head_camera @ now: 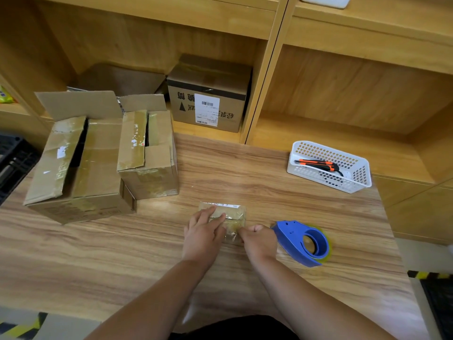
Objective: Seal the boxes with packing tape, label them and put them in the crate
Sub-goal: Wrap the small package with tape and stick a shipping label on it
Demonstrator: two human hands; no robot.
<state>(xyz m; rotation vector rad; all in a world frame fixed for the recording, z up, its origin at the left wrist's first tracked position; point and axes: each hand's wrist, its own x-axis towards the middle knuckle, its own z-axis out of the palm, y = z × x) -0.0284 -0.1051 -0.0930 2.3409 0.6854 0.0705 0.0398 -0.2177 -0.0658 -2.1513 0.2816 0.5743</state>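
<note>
The left hand (204, 231) is pressing flat on a little flat box (232, 213), shiny with tape, and the right hand (259, 239) is pinching its corner

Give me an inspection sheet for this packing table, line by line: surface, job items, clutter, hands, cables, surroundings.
Surface: wood-grain table, with light glare near the middle.
Job's things: small parcel under the hands; large open box and smaller open box at left, flaps unsealed; blue tape dispenser right of the hands; black crate at the left edge.
Clutter: white basket holding an orange-black utility knife.
Hands: left hand flat on the parcel; right hand curled at its near right corner, apparently pinching it.
Cables: nothing seen.
Surroundings: wooden shelving; labelled box in one bay.
</note>
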